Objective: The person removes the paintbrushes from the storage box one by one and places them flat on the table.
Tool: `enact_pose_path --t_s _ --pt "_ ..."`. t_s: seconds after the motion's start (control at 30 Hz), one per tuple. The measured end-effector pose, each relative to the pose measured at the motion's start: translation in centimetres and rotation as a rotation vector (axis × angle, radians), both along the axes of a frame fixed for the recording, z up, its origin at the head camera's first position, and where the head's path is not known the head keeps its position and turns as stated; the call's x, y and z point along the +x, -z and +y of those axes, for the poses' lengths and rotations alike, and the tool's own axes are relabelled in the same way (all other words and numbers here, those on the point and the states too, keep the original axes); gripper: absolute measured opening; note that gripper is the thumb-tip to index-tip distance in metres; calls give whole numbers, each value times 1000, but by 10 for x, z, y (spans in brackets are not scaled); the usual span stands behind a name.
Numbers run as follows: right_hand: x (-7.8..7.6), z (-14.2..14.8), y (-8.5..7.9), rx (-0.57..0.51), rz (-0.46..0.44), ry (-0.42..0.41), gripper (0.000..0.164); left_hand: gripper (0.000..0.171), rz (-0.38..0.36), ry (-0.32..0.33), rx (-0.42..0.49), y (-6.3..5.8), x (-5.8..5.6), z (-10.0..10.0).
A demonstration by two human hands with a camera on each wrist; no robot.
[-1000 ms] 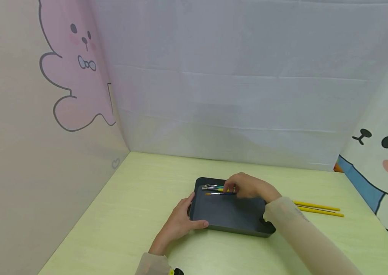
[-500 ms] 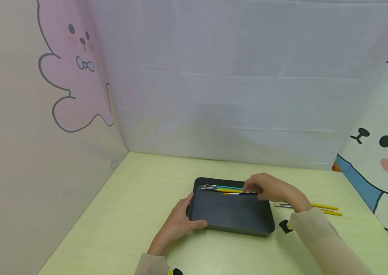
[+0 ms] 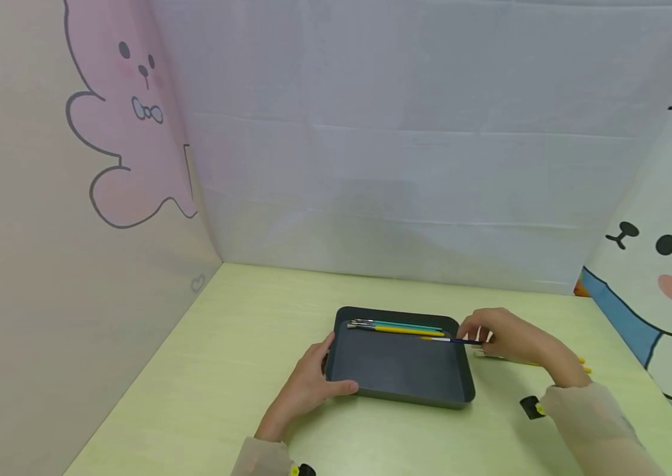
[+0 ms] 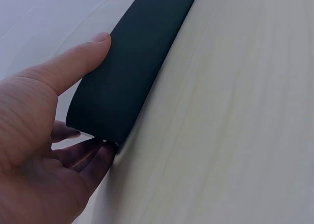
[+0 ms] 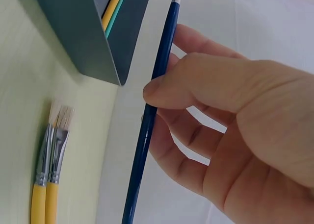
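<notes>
Right wrist: blue brush in right grip; tray nearby.

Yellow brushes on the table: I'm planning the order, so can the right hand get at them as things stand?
Probably not straight away: the right hand pinches the dark blue brush. Otherwise the way looks free: the yellow brushes lie nearby, outside the tray, bristle ends uncovered.

Table beneath tray, two brushes
</notes>
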State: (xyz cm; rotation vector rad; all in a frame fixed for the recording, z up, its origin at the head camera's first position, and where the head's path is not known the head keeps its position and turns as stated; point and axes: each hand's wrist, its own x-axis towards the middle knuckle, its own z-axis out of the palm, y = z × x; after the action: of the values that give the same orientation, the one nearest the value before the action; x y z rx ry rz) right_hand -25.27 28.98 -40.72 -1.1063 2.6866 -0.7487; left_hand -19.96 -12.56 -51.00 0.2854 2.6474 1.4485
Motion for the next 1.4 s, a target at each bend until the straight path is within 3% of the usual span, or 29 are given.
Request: enact_pose_path --t_s 0.6,1.0,1.4 --pt "15 38 10 -46 20 80 43 119 4 12 8 1 -1 1" --pt "25 55 18 23 -1 200 43 119 10 7 5 1 -1 1" --pt "31 72 23 62 47 287 45 119 -2 0 3 0 0 0"
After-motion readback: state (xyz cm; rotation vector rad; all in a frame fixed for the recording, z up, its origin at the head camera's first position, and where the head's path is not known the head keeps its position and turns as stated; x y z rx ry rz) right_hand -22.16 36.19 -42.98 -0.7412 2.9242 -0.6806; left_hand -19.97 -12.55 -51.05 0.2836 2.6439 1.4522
